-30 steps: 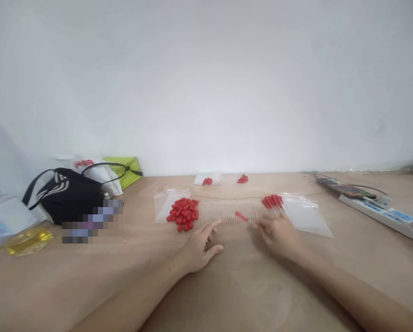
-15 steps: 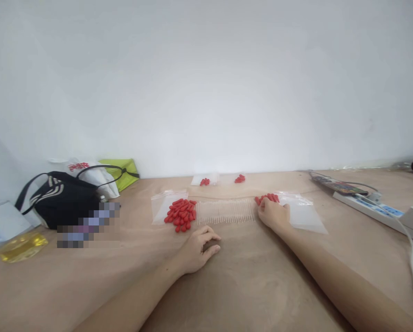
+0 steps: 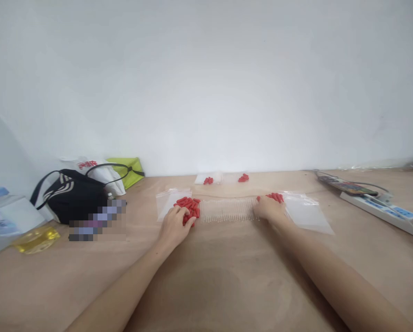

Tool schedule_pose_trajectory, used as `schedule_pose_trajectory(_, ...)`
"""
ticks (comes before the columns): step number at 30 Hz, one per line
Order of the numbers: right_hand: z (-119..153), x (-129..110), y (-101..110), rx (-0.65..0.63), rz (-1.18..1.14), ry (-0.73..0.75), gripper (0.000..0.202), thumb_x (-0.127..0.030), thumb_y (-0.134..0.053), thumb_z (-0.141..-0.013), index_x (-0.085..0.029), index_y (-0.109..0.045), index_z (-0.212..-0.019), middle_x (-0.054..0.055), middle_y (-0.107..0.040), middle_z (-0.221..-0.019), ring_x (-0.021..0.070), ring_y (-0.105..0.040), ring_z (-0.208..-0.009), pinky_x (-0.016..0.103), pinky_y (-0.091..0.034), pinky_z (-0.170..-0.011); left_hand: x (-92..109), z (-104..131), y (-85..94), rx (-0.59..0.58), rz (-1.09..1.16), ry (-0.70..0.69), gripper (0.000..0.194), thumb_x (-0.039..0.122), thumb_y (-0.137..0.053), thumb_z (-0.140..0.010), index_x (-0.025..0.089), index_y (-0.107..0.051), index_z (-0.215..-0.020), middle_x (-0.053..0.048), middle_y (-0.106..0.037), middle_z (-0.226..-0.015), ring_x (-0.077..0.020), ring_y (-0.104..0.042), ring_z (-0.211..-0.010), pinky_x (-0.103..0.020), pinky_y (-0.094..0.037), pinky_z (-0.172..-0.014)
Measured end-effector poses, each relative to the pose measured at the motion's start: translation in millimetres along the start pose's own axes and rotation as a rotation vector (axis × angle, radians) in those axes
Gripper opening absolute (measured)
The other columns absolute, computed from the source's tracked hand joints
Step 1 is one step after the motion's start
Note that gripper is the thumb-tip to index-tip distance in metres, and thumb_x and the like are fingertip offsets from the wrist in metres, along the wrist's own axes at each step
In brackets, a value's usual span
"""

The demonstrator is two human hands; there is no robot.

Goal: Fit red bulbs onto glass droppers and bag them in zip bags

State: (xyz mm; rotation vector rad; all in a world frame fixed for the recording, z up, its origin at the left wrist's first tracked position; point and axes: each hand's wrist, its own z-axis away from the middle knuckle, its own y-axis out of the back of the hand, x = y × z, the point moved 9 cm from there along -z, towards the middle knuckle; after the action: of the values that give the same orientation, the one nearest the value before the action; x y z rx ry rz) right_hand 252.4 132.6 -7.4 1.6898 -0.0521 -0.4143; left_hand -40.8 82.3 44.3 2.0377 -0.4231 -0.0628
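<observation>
A pile of small red oblong pieces [image 3: 192, 204] lies left of centre, and my left hand [image 3: 175, 225] reaches onto its near side. Its thumb and index finger are apart, with red pieces between them; the other fingertips are hidden in the pile. Right of the pile runs a row of thin pale sticks with small tips [image 3: 229, 211], set side by side. At the row's right end my right hand [image 3: 270, 210] is closed in a pinch; whatever is in it cannot be made out. Just behind this hand sits a smaller group of red pieces [image 3: 277, 197].
Clear plastic bags lie left [image 3: 164, 205] and right [image 3: 305, 212] of the row. Two small red clusters [image 3: 208, 180] rest on bags near the wall. A black bag [image 3: 76, 196] and a yellow liquid container [image 3: 36, 240] stand left; a phone [image 3: 351, 184] and power strip [image 3: 375, 210] lie right.
My left hand has moved left and away from me, from the bare table onto the red pile. My right hand has shifted slightly towards the row's right end. The view has turned a little left.
</observation>
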Motion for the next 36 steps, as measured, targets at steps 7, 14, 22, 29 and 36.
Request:
schedule_pose_trajectory(7,5,-5,15,0.006,-0.03,0.043,0.019,-0.026,-0.044,-0.07,-0.018,-0.061,-0.065,0.009,-0.059,-0.067,0.022,-0.053,-0.075,0.032,-0.031,-0.064,-2,-9,-5.7,-0.016,-0.057,0.052,0.015,0.03,-0.053,-0.076,0.017,-0.058,-0.076,-0.006,-0.055,-0.08,-0.0221,-0.05,-0.08,-0.032,-0.036,-0.072)
schedule_pose_trajectory(14,77,-25,33,0.204,-0.15,0.515,0.021,-0.03,-0.036,-0.081,-0.018,-0.05,-0.071,0.004,-0.061,-0.069,0.0172,-0.054,-0.065,0.03,-0.03,-0.065,-2,-39,-26.8,-0.28,-0.03,0.035,0.018,0.035,-0.058,-0.068,0.025,-0.064,-0.082,-0.005,-0.053,-0.091,-0.0278,-0.043,-0.094,-0.039,-0.032,-0.077)
schedule_pose_trajectory(22,112,-20,30,0.309,-0.261,0.67,0.019,-0.029,-0.038,-0.083,-0.019,-0.044,-0.068,0.001,-0.058,-0.064,0.0149,-0.052,-0.059,0.031,-0.03,-0.066,-2,-44,-34.9,-0.263,0.033,0.052,0.01,0.022,-0.061,-0.062,0.02,-0.061,-0.072,-0.004,-0.055,-0.086,-0.0268,-0.046,-0.091,-0.039,-0.035,-0.077)
schedule_pose_trajectory(29,114,-26,23,0.233,-0.389,0.748,0.015,-0.024,-0.037,-0.084,-0.018,-0.051,-0.084,0.004,-0.06,-0.075,0.0161,-0.054,-0.069,0.031,-0.034,-0.068,19,-30,-13.0,-0.164,0.415,0.077,0.013,0.018,-0.052,-0.074,0.016,-0.051,-0.087,-0.001,-0.057,-0.073,-0.0131,-0.056,-0.065,-0.025,-0.044,-0.06)
schedule_pose_trajectory(36,125,-36,30,0.226,-0.375,0.86,0.023,-0.019,-0.033,-0.085,-0.021,-0.056,-0.092,0.005,-0.061,-0.078,0.015,-0.054,-0.072,0.032,-0.032,-0.071,71,10,-38.6,-0.219,1.06,0.077,0.005,0.016,-0.057,-0.07,0.014,-0.059,-0.074,-0.003,-0.059,-0.078,-0.0145,-0.058,-0.076,-0.026,-0.047,-0.071)
